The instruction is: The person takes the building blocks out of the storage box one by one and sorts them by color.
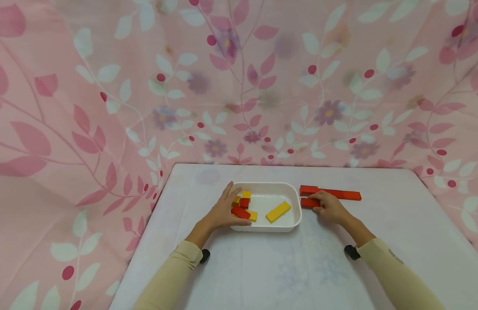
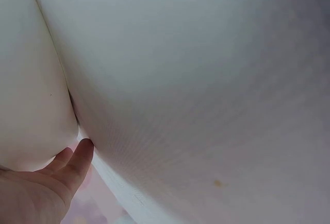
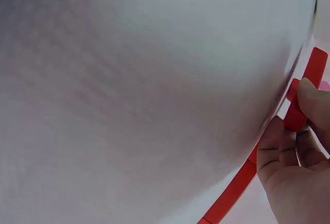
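A white tray [image 1: 262,228] stands on the cloth-covered table. My left hand [image 1: 222,211] holds its left end, fingers spread toward the far side and thumb along the near side. In the left wrist view, fingertips [image 2: 85,149] show at the tray's edge; the thumb is hidden. Inside the tray lie a yellow bar [image 1: 278,212] and a group of small red and yellow blocks [image 1: 244,202], partly covered by the left hand. Right of the tray, my right hand [image 1: 330,208] pinches a short red block [image 1: 309,203] between thumb and fingers, in front of a long red row [image 1: 341,194].
Another red block [image 1: 308,189] is at the left end of the long red row. White cloth [image 1: 285,262] covers the table, and a pink floral curtain [image 1: 239,86] hangs behind its far edge.
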The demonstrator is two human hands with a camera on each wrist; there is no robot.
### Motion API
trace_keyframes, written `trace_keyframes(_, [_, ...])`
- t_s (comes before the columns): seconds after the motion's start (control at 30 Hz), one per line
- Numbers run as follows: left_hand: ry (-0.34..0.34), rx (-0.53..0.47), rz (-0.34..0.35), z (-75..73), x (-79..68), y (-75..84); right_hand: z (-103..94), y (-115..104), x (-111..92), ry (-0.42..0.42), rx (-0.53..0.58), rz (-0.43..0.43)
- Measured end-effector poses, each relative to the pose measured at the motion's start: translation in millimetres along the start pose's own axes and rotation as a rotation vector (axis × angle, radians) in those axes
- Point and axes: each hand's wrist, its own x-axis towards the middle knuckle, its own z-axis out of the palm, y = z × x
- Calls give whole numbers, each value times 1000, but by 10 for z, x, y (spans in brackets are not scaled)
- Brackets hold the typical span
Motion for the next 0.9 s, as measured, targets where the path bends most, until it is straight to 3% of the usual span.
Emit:
trace_keyframes(0.23, [14,-11,22,-14,-9,7,2,-11,-4,-33,11,2])
trace_keyframes(0.67, [11,-8,1,2,-22,-2,30,7,1,-43,-4,38])
trace_keyframes(0.9, [12,5,3,-9,-16,3,33,22,-1,-32,-8,1])
